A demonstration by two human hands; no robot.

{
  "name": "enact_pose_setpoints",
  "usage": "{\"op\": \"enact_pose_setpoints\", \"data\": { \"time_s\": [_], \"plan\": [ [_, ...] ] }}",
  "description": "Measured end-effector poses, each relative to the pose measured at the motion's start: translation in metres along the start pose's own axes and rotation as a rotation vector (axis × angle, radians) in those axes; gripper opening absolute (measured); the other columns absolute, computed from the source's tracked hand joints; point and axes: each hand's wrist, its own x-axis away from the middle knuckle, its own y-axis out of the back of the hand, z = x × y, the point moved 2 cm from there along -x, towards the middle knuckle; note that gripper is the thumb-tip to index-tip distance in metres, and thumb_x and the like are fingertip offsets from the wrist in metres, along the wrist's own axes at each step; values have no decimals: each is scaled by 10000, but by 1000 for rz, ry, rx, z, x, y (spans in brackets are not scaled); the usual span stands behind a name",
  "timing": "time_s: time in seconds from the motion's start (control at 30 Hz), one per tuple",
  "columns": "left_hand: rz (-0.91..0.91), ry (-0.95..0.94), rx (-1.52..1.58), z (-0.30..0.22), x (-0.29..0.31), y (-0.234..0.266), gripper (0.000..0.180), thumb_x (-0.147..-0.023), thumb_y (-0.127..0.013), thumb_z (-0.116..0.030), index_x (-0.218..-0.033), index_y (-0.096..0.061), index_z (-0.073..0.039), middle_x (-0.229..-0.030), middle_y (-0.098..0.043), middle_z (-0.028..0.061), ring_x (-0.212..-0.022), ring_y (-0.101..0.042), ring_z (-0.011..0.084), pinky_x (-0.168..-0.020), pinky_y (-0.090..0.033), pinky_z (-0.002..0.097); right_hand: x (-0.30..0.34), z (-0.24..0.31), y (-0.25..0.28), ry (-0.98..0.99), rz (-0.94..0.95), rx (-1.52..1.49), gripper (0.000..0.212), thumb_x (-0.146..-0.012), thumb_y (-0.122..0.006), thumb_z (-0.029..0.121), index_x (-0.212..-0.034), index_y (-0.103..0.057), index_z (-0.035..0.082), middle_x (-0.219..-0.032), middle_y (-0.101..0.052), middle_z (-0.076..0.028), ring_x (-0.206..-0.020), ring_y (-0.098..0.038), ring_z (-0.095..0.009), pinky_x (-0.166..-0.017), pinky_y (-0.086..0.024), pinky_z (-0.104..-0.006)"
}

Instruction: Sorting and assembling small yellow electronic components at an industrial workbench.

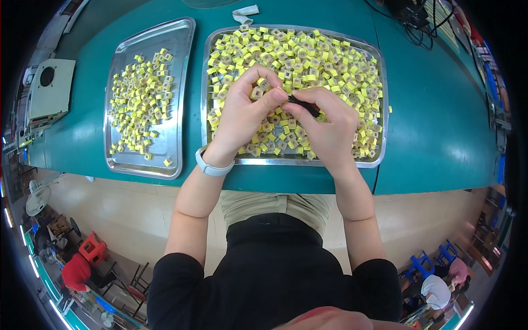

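Over the large metal tray [383,126], my left hand [247,107] is closed with thumb and index finger pinched together; what sits between the tips is too small or hidden to make out. My right hand [333,121] grips a slim black tool [306,104], its tip pointing at my left thumb and fingertip. The tool's exact kind is not clear. Beneath both hands lies a thick heap of small yellow-wrapped electronic parts [338,63] with thin metal pins, filling most of the tray.
A second metal tray [179,82] to the left holds a smaller pile of the same parts. A crumpled white strip [245,13] lies beyond the large tray. A pale box-shaped device [52,88] stands far left; black cables [426,27] tangle at the back right of the green table [434,126].
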Motion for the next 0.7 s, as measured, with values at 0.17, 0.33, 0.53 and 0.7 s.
{"op": "enact_pose_setpoints", "data": {
  "time_s": [0.17,0.33,0.53,0.7],
  "plan": [
    [21,112,126,-4,0,-2,258,-962,-666,-310,-985,-572,-71,-866,-576,-15,-649,-479,37,-546,-385,191,-1,4,0,31,22,-19,262,-718,-856,94,-924,-720,4,-840,-715,-92,-728,-680,-172,-653,-539,-267],
    [87,165,133,2,0,2,498,-942,-543,-606,-985,-539,-110,-874,-576,-20,-593,-420,12,-498,-304,161,-1,3,0,80,17,-20,308,-704,-867,115,-947,-713,6,-856,-712,-93,-744,-682,-178,-666,-538,-272],
    [38,212,212,-1,0,1,461,-1012,-475,-537,-952,-561,-88,-703,-521,-20,-523,-415,35,-444,-275,182,-2,2,1,95,19,-17,321,-695,-872,117,-950,-710,7,-871,-712,-99,-764,-690,-196,-684,-544,-279],
    [35,273,174,1,1,2,443,-1030,-455,-516,-928,-552,-96,-662,-498,-32,-513,-446,31,-444,-280,183,-2,4,1,113,58,-19,323,-685,-870,105,-948,-711,5,-888,-717,-106,-785,-701,-220,-695,-552,-289]
  ]
}}
